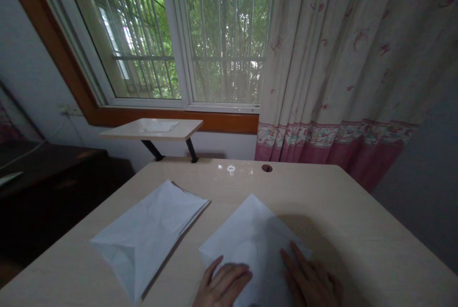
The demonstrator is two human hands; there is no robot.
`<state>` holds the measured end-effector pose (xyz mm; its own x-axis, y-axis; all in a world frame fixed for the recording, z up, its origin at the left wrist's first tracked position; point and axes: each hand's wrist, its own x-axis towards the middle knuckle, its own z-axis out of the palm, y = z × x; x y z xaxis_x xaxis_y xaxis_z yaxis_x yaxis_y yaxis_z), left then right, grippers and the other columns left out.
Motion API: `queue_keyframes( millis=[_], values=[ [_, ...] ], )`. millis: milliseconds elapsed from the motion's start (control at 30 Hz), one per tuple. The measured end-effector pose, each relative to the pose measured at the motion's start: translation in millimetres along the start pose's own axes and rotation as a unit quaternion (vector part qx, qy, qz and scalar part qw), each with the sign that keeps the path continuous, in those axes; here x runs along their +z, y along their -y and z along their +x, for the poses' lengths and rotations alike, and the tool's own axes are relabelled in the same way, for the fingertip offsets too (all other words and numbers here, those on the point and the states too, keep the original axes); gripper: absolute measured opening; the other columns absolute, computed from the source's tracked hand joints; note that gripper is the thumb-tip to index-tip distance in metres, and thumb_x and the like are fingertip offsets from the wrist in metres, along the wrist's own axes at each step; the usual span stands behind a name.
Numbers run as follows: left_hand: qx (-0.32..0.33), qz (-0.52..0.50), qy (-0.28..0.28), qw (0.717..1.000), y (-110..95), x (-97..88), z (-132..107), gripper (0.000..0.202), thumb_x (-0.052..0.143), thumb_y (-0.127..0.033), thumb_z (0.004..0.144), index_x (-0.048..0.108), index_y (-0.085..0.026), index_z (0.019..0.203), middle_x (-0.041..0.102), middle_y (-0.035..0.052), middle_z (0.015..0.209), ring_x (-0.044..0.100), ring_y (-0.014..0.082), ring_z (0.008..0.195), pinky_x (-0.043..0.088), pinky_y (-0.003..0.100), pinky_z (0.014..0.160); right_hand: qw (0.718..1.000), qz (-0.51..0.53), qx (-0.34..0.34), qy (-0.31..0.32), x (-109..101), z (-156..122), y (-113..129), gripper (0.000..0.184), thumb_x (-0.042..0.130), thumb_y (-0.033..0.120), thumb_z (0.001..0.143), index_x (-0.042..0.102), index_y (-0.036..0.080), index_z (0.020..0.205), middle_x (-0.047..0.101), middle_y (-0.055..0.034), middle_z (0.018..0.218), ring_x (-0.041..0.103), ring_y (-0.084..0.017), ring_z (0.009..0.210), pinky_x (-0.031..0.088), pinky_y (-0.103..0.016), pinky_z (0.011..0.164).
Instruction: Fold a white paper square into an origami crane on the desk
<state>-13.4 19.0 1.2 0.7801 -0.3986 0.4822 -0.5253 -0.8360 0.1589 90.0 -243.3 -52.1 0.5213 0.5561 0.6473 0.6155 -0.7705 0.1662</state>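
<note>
You have the fingers of your left hand (222,285) and your right hand (315,283) laid on a white sheet (254,230), which rests on the counter (358,221) directly beneath them. Its far corner points away from you, beyond both sets of fingers; its near part runs under your hands and out of view.

Neither set of fingers appears to grip anything: the left ones are loosely bent, palm down, and the right ones reach forward onto the sheet near its right corner — extended, with no pinch visible. What the undersides do is hidden.

The step in hand looks like steadying or smoothing the sheet, judging by those flat contacts. The next move, I'd say, calls for light, even pressure from both sides — a hard push from one hand could skew or crease it. To take up an edge, you'd need thumb and fingertips on it rather than flat fingers.

To the left of your left fingers, well clear of them, lies a layered pile of white paper (153,235), its surface creased.
</note>
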Motion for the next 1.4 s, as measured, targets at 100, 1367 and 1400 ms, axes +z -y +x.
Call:
queue_keyframes(
  millis=[100,1367,1400],
  values=[
    [0.011,0.06,0.011,0.998,1.5,1.8,-2.3,0.044,0.047,-0.031,0.097,0.041,-0.026,0.139,0.063,0.0015,0.124,0.062,0.0163,0.108,0.039,0.031,0.106,0.999,0.033,0.0,0.001,-2.4,0.9,-1.2,0.032,0.051,0.043,0.084,0.065,0.04,0.113,0.067,0.0012,0.113,0.07,-0.024,0.076,0.046,-0.036,0.057],
    [-0.046,0.005,-0.068,0.997,-14.0,-9.0,-1.1,0.009,0.06,-0.02,0.088,0.07,-0.02,0.088,0.069,0.0052,0.113,0.068,0.0204,0.099,0.049,0.035,0.097,0.96,0.252,-0.114,0.034,-29.6,15.6,-21.9,0.039,0.066,0.049,0.078,0.066,0.035,0.114,0.071,0.0016,0.104,0.069,-0.025,0.093,0.058,-0.039,0.079],
    [-0.055,-0.001,-0.069,0.996,-15.3,-10.3,-1.0,0.01,0.059,-0.02,0.089,0.069,-0.021,0.089,0.07,0.0048,0.111,0.069,0.0199,0.097,0.05,0.033,0.096,0.96,0.262,-0.093,0.043,-31.8,16.2,-21.7,0.041,0.065,0.053,0.077,0.066,0.035,0.114,0.071,0.0011,0.104,0.068,-0.025,0.094,0.058,-0.04,0.081]
  ],
)
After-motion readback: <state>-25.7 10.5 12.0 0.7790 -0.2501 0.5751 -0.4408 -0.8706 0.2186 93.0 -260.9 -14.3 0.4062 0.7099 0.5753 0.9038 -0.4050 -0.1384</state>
